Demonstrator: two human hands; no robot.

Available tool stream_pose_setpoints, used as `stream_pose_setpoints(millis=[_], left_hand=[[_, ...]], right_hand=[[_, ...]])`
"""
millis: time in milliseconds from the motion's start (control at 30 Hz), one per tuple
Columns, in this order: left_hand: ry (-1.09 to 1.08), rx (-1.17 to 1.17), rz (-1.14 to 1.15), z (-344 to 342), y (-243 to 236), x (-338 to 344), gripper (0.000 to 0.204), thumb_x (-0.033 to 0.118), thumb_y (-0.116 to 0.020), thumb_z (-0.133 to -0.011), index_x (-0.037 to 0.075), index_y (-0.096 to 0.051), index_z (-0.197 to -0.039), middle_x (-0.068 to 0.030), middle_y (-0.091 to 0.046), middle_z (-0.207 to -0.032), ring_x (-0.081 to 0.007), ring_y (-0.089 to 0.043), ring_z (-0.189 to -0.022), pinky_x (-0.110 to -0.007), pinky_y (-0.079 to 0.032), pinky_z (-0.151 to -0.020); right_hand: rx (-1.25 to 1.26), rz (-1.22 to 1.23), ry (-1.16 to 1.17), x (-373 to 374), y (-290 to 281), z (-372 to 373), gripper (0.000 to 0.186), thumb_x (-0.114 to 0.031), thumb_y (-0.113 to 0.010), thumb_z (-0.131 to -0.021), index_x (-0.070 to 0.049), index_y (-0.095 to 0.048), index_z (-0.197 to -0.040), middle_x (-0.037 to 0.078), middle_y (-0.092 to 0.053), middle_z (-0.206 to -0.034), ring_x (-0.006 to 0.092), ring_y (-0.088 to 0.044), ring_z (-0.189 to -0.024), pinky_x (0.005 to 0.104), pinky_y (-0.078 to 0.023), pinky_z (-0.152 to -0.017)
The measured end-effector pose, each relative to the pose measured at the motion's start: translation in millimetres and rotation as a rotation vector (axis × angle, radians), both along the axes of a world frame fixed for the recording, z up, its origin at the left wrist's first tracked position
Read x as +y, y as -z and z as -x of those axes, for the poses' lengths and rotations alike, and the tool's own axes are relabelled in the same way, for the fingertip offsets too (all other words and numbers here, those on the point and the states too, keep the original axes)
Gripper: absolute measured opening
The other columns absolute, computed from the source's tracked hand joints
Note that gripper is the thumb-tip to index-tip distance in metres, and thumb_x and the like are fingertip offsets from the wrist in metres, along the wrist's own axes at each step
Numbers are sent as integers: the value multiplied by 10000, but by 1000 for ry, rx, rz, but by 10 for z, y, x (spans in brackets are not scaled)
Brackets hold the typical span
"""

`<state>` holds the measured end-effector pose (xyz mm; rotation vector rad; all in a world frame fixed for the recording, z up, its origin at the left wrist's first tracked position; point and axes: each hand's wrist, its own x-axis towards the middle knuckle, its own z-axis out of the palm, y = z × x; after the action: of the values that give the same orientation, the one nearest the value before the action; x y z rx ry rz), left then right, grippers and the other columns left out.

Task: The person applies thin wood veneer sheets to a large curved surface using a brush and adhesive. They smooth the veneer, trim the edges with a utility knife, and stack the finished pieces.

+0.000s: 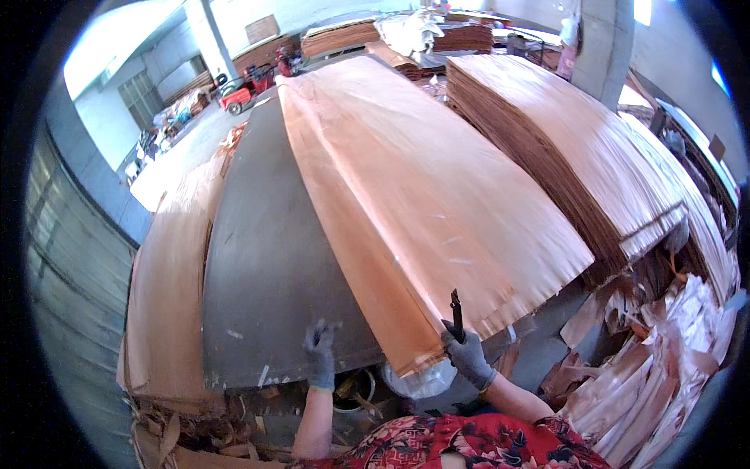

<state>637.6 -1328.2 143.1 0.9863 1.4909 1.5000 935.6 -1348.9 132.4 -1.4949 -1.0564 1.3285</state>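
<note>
My right hand, in a grey glove, grips a black utility knife that points upward. It is at the near edge of a wide tan wood veneer sheet. The sheet's left part is folded over or overlapped in a long strip. My left hand, also gloved in grey, is over the near edge of the dark tabletop, left of the veneer. Its fingers look apart and slightly blurred, with nothing visible in them.
A tall veneer stack stands to the right, and a lower stack lies at the left. Torn veneer scraps pile up at lower right. A white bag sits below the table edge. Behind are a pillar and a red cart.
</note>
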Motion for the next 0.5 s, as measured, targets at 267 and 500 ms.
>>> stream_pose_setpoints(millis=[267,500], left_hand=[[-409,52,69,-593,554,-291,327,97,-522,-840,-52,-520,-1131,-152,-565,-1052,-239,-552,-881,-355,-456,-808],[-99,468,-228,-2770,-462,-327,324,195,-514,-869,-41,-574,-1083,-171,-622,-925,-246,-594,-821,-362,-490,-684]], right_hand=[[172,72,-38,107,30,-1707,335,-254,-572,-856,-47,-614,-1116,-48,-503,-644,43,-447,-554,220,-356,-487],[422,53,17,211,-599,-3166,238,-282,-585,-801,-45,-602,-796,-9,-477,-559,81,-430,-420,235,-355,-379]])
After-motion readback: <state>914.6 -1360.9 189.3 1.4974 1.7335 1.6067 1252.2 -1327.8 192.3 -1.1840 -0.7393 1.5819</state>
